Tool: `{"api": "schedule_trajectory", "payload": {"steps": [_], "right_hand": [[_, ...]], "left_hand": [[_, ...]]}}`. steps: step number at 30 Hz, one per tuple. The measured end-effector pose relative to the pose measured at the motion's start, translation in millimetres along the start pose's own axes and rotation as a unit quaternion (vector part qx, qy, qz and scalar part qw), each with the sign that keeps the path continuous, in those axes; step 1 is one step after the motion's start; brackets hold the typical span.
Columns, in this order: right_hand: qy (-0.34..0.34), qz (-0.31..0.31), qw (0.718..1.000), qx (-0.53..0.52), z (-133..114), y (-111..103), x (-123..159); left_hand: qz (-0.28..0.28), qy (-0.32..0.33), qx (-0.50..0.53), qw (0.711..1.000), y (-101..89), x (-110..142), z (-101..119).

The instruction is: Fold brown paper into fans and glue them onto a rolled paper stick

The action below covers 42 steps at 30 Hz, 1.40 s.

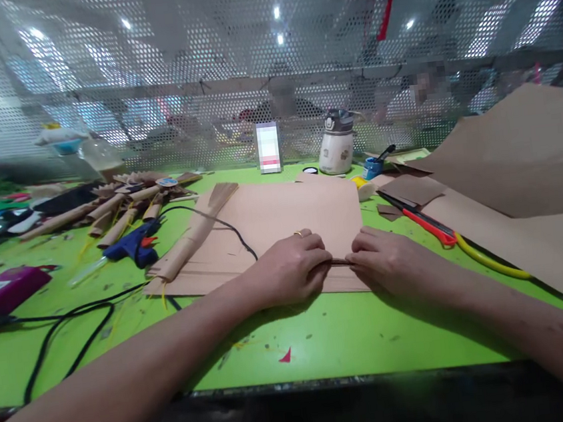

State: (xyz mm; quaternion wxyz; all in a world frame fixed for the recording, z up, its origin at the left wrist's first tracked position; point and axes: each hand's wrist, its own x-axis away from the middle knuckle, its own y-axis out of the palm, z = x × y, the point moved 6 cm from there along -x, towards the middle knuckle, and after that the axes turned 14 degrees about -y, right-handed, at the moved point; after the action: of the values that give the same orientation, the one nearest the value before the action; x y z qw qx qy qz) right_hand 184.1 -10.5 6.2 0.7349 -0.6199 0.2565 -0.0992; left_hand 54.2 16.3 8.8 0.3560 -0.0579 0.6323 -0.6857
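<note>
Both hands are at the near edge of a stack of brown kraft paper (281,204) lying on the green table. My left hand (290,267), a ring on one finger, pinches a narrow folded strip of brown paper (340,261). My right hand (381,257) pinches the strip's other end, close to the left hand. Only a short length of the strip shows between the fingertips. A rolled paper piece (189,244) with a fringed end rests on the stack's left side, beside a black cord (225,223).
On the left are a blue glue gun (132,247), several brown paper rolls (120,208) and a purple device (11,293). To the right lie red-handled scissors (426,226) and large brown paper sheets (517,159). A bottle (335,145) and a phone (268,146) stand before a perforated screen (170,68).
</note>
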Motion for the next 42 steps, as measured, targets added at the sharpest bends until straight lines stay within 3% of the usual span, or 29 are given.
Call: {"api": "schedule_trajectory", "payload": {"steps": [5,11,21,32,35,42], "right_hand": [[0.001,0.017,1.000,-0.012,4.5,0.0,-2.8],[0.023,0.055,0.996,-0.061,10.9,2.4,-1.5],[0.014,0.054,0.997,-0.048,13.6,3.7,0.8],[0.066,0.106,0.975,-0.183,25.4,1.3,3.8],[0.075,0.120,0.970,-0.198,23.5,-3.8,3.4],[0.087,0.172,0.953,-0.232,16.1,-22.2,2.9]], "left_hand": [[0.009,-0.003,0.018,1.000,2.5,-1.5,-5.9],[0.010,-0.058,0.069,0.996,5.8,-0.7,-17.7],[0.003,-0.040,0.025,0.999,2.9,-1.8,-9.3],[-0.027,-0.108,0.061,0.992,-0.4,-4.4,-18.2],[-0.011,-0.088,0.033,0.996,-2.6,-2.4,-13.8],[0.089,-0.053,0.025,0.994,-9.8,3.1,-9.7]]}}
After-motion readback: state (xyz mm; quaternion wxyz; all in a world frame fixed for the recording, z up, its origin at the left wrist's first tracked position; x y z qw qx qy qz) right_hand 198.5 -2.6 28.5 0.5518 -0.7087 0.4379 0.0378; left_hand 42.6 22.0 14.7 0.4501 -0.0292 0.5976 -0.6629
